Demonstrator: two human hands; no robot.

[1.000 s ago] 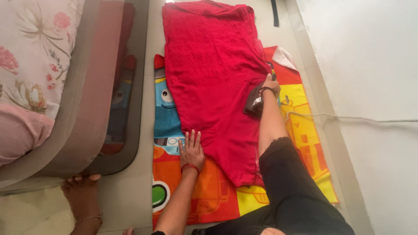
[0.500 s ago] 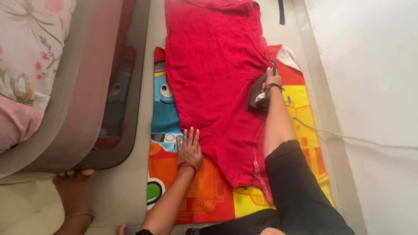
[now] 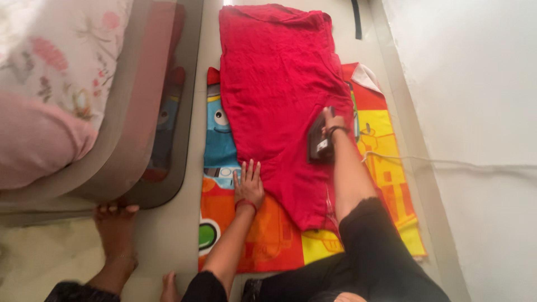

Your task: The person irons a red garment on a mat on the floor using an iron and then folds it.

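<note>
A red garment (image 3: 277, 95) lies spread flat on a colourful cartoon-print mat (image 3: 268, 235) on the floor. My right hand (image 3: 331, 121) grips a dark clothes iron (image 3: 319, 142), which rests on the garment's right side. My left hand (image 3: 248, 184) lies flat with fingers spread on the garment's lower left edge, holding the cloth down against the mat. A dark bracelet circles my right wrist and a red one my left wrist.
A pale cord (image 3: 447, 164) runs from the iron to the right along the white wall (image 3: 475, 84). A bed with a floral cover (image 3: 61, 61) and grey base (image 3: 128, 128) stands at left. My bare foot (image 3: 114, 229) rests on the floor by it.
The iron and my right hand have slid back toward me and slightly left across the garment. My left hand has stayed on the lower edge.
</note>
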